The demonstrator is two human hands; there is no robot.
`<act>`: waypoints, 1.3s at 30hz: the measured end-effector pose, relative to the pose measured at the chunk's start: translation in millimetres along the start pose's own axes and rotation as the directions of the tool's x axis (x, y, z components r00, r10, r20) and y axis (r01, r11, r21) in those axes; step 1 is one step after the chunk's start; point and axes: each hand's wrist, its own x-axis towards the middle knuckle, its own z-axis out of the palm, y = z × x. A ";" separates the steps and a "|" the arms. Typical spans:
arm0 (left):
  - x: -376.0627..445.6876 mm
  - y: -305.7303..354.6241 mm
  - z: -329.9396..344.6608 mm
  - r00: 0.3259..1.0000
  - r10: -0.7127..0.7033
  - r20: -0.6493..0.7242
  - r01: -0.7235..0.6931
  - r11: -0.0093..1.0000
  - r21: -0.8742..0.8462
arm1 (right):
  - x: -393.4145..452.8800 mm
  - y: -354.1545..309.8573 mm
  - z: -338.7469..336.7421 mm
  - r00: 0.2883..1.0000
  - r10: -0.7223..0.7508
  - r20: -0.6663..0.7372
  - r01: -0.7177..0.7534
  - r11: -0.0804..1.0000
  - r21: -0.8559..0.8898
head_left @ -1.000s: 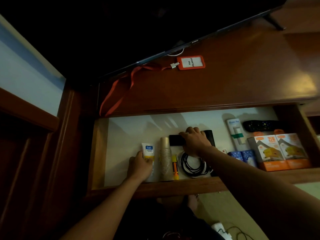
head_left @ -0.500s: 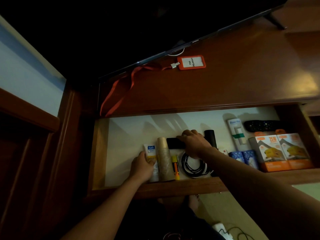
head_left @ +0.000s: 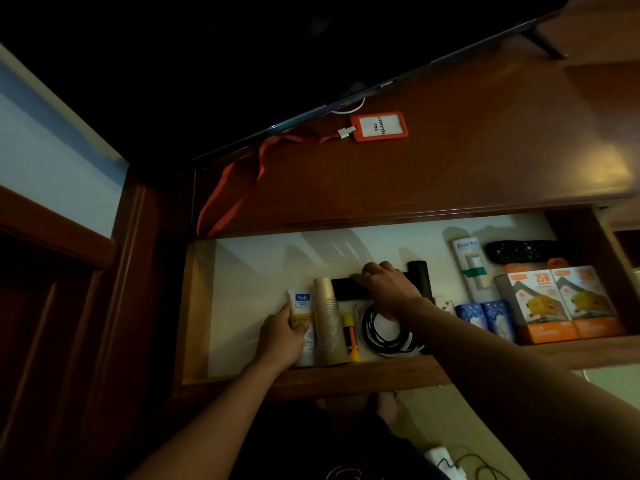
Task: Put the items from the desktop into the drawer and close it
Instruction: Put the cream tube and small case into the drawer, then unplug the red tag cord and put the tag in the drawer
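Most of the job looks done, judging by how full the open drawer [head_left: 201, 306] already is; what remains is one item on the desktop [head_left: 450, 161] and the closing itself.

Starting at the drawer's left end, the floor is bare right up to the left wall. Next, near the front edge, the left hand [head_left: 282, 336] is clasped around a white Safi tube [head_left: 302, 306], thumb across its lower half, pressing it against a stack of paper cups [head_left: 327, 320] lying on its side. Just beside the cups lie a yellow and orange marker [head_left: 350, 336] and a coil of black cable [head_left: 381, 329].

Behind those, the right hand [head_left: 388, 289] rests palm down with fingers spread and curled over a flat black object [head_left: 346, 287]; whether it grips or only nudges it I cannot tell. A black cylinder [head_left: 420, 273] stands touching the hand's far side.

Toward the drawer's right end sit a long white box [head_left: 469, 268], two small blue packs [head_left: 483, 317], two orange and white cartons [head_left: 561, 303] against the front edge, and a black remote [head_left: 519, 251] by the back right corner.

Still out, on the desktop's back edge under the monitor [head_left: 381, 86], lies an orange badge holder [head_left: 379, 126] with its lanyard [head_left: 239, 188] trailing to the left front corner. That probably must go in before the drawer can be shut.
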 end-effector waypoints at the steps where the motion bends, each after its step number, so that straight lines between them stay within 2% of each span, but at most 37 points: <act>1: 0.0 -0.2 0.2 1.000 -0.005 0.008 0.005 1.000 -0.001 | 0.1 -0.5 0.1 1.000 0.005 0.004 -0.005 1.000 -0.005; 8: -2.9 4.7 0.8 1.000 -0.026 0.011 0.026 0.998 0.059 | -4.1 -1.7 -6.2 0.999 0.034 0.032 -0.034 0.999 -0.020; 14: -16.3 36.6 -17.6 0.996 -0.076 -0.056 0.089 0.955 0.284 | -15.9 -0.5 -32.0 0.997 0.042 -0.067 -0.041 0.999 0.014; 16: -18.9 58.4 -29.4 0.997 -0.002 -0.083 0.029 0.944 0.328 | -19.5 -0.1 -44.1 0.991 0.033 -0.133 -0.029 0.999 0.029; 19: -22.1 95.7 -46.3 0.976 0.184 -0.113 -0.130 0.918 0.374 | -26.3 -1.6 -60.0 0.973 0.027 -0.227 -0.013 0.998 0.064; 22: -25.0 133.9 -59.2 0.925 0.359 -0.125 -0.290 0.879 0.377 | -31.7 -5.1 -77.7 0.937 0.026 -0.347 0.005 0.996 0.090; 25: -20.0 169.8 -74.2 0.870 0.476 -0.128 -0.410 0.843 0.349 | -30.8 -5.9 -100.5 0.892 0.044 -0.450 -0.005 0.996 0.088; 30: 9.7 218.0 -101.2 0.819 0.564 -0.104 -0.494 0.786 0.371 | -20.5 -1.3 -144.0 0.857 0.138 -0.497 -0.068 0.985 0.156; 39: 67.8 258.0 -121.5 0.840 0.539 -0.062 -0.447 0.753 0.483 | 9.3 24.6 -182.7 0.858 0.288 -0.424 -0.204 0.951 0.232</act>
